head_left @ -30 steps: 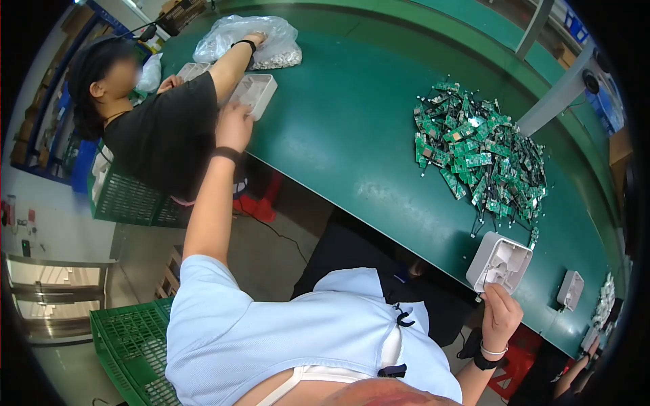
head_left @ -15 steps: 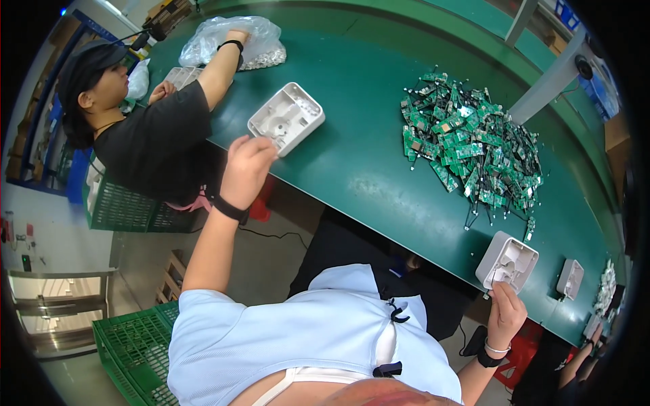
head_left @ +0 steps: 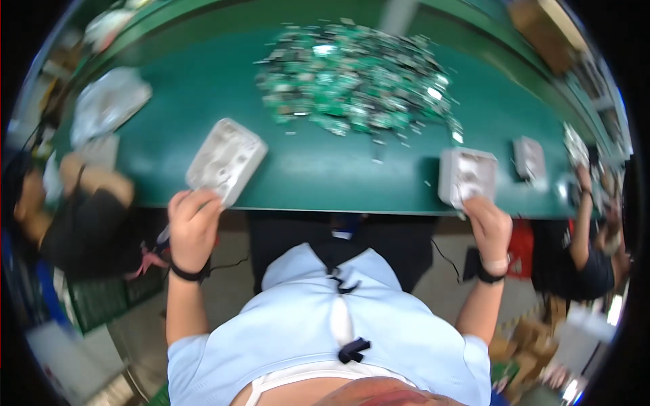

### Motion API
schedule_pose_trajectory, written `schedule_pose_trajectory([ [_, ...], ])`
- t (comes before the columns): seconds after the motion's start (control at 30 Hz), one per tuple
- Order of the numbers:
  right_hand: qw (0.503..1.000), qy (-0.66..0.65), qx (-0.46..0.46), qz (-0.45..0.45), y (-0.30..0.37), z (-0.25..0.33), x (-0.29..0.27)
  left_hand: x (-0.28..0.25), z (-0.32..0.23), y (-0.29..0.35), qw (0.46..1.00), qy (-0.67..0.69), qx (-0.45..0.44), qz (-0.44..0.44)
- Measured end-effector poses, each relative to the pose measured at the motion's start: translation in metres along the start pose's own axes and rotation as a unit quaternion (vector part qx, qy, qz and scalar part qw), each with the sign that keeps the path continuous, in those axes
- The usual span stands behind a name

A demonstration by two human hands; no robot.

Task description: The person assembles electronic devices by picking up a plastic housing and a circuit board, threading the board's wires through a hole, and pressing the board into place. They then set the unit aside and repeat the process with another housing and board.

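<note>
My left hand (head_left: pixel 193 227) is closed, fingers and thumb pinched at the near edge of a white open plastic housing (head_left: pixel 238 150), which sits tilted on the green table. Over on the right, my right hand (head_left: pixel 489 227) has its fingertips closed on the near rim of a second white housing (head_left: pixel 447 177) with moulded compartments inside. Motion blur hides fine detail, and I cannot make out whether either hand also pinches a small part. Beyond both housings lies a wide heap of green circuit boards (head_left: pixel 338 88) with dark leads.
A third white housing (head_left: pixel 529 159) lies to the right. A clear plastic bag (head_left: pixel 112 101) rests at the far left, near a co-worker's arm (head_left: pixel 101 183). Another co-worker (head_left: pixel 588 254) is at the right end. The table's front edge (head_left: pixel 325 211) runs between my hands.
The whole view has swung toward the right, so the board heap now appears farther left and the table edge level. Both hands stay at their housings.
</note>
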State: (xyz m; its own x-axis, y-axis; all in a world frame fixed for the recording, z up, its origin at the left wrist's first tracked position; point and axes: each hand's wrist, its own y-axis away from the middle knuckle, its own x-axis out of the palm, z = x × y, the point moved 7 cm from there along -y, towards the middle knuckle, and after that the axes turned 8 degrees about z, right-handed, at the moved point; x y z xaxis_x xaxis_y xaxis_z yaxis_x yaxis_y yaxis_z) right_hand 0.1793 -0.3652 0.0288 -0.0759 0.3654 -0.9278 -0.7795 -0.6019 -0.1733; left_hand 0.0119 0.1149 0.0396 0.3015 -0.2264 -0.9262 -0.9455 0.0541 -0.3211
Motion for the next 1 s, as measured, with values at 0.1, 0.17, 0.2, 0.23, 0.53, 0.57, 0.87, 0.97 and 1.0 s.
schedule_pose_trajectory([
  [0.1, 1.0, -0.024, 0.003, -0.011, -0.014, -0.026, -0.005, 0.005, -0.019, -0.007, 0.998, 0.044, 0.033, 0.018],
  [0.17, 0.999, 0.002, 0.032, 0.001, -0.017, -0.046, -0.006, 0.013, -0.029, -0.01, 0.997, 0.05, 0.041, 0.049],
  [0.2, 0.999, 0.013, 0.047, 0.011, -0.016, -0.057, -0.008, 0.018, -0.033, -0.014, 0.996, 0.05, 0.044, 0.064],
  [0.23, 0.998, 0.019, 0.052, 0.013, -0.013, -0.067, -0.009, 0.021, -0.037, -0.017, 0.995, 0.057, 0.048, 0.064],
  [0.53, 0.989, 0.089, 0.116, -0.022, 0.004, -0.163, -0.032, 0.037, -0.069, -0.026, 0.987, 0.082, 0.104, 0.089],
  [0.57, 0.988, 0.1, 0.12, -0.022, 0.003, -0.17, -0.034, 0.038, -0.071, -0.026, 0.987, 0.081, 0.111, 0.088],
  [0.87, 0.936, 0.263, 0.234, -0.033, -0.004, -0.212, -0.043, 0.051, -0.086, -0.036, 0.984, 0.071, 0.136, 0.093],
  [0.97, 0.954, 0.219, 0.124, -0.164, -0.037, -0.153, -0.035, 0.055, -0.088, -0.037, 0.984, 0.079, 0.134, 0.084],
  [1.0, 0.956, 0.195, 0.157, -0.151, -0.055, -0.123, -0.024, 0.056, -0.088, -0.036, 0.984, 0.082, 0.135, 0.081],
])
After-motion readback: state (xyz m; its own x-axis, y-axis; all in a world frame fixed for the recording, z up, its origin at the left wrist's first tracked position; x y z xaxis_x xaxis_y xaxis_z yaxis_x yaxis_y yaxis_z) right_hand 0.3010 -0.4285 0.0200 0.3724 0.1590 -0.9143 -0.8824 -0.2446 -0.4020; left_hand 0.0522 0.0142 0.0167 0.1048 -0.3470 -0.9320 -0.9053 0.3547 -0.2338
